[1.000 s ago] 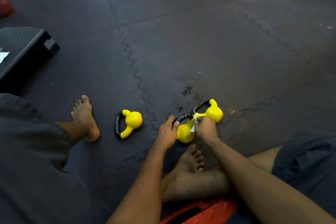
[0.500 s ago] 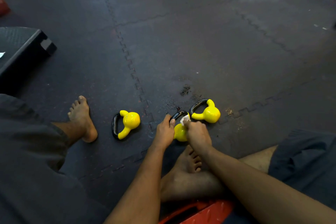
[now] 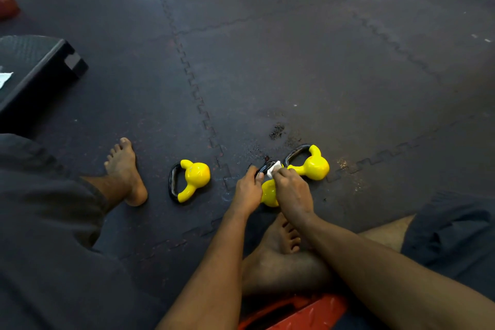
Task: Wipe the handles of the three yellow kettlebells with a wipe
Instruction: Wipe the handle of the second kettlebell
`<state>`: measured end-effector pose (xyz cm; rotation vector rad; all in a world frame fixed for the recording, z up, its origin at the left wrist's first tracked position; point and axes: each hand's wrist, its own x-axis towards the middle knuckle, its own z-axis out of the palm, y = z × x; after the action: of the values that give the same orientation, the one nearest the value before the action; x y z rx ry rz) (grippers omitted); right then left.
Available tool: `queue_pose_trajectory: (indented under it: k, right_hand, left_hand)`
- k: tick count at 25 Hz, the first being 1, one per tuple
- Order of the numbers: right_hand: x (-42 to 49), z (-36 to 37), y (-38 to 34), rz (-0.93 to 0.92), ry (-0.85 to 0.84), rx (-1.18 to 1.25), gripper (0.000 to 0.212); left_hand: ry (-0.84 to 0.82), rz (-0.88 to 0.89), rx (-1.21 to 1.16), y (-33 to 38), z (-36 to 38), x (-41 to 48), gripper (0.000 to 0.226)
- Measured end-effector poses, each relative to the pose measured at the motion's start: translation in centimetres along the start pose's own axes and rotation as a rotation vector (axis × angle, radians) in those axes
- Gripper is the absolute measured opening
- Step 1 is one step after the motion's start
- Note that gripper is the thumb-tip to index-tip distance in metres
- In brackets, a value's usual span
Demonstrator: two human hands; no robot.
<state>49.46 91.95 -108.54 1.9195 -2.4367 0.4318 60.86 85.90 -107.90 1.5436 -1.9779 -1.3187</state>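
Observation:
Three small yellow kettlebells with black handles lie on the dark floor mat. The left kettlebell (image 3: 192, 179) lies apart, untouched. The right kettlebell (image 3: 313, 165) lies just beyond my right hand. Between my hands is the middle kettlebell (image 3: 268, 193), mostly hidden. My left hand (image 3: 247, 191) grips it at its left side, fingers by the black handle (image 3: 263, 168). My right hand (image 3: 292, 191) pinches a white wipe (image 3: 273, 169) against that handle.
My bare feet (image 3: 126, 169) and legs rest on the interlocking rubber mat (image 3: 294, 67). A black step platform (image 3: 32, 72) sits at the far left with a white scrap on it. A red object (image 3: 294, 313) lies under my legs at the bottom edge.
My right hand has drawn the wipe from the middle kettlebell's yellow horn up onto its black handle. The left hand keeps its hold.

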Motion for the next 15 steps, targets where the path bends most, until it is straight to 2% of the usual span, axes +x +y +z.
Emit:
queue_pose_trajectory:
  k: [6, 10, 12, 15]
  right_hand:
    - [0.1, 0.6, -0.4, -0.048, -0.084, -0.185, 0.014]
    - [0.3, 0.4, -0.3, 0.058, -0.165, -0.118, 0.017]
    - [0.2, -0.8, 0.1, 0.226, -0.136, 0.032, 0.019]
    - [0.6, -2.5, 1.6, 0.674, -0.013, 0.284, 0.023]
  left_hand:
    - [-0.012, 0.013, 0.014, -0.1, 0.0, 0.0, 0.019]
    - [-0.041, 0.089, 0.051, 0.7, 0.5, -0.3, 0.018]
    - [-0.037, 0.144, 0.084, 0.9, 0.9, -0.4, 0.017]
    - [-0.016, 0.182, 0.086, 0.8, 1.2, -0.3, 0.017]
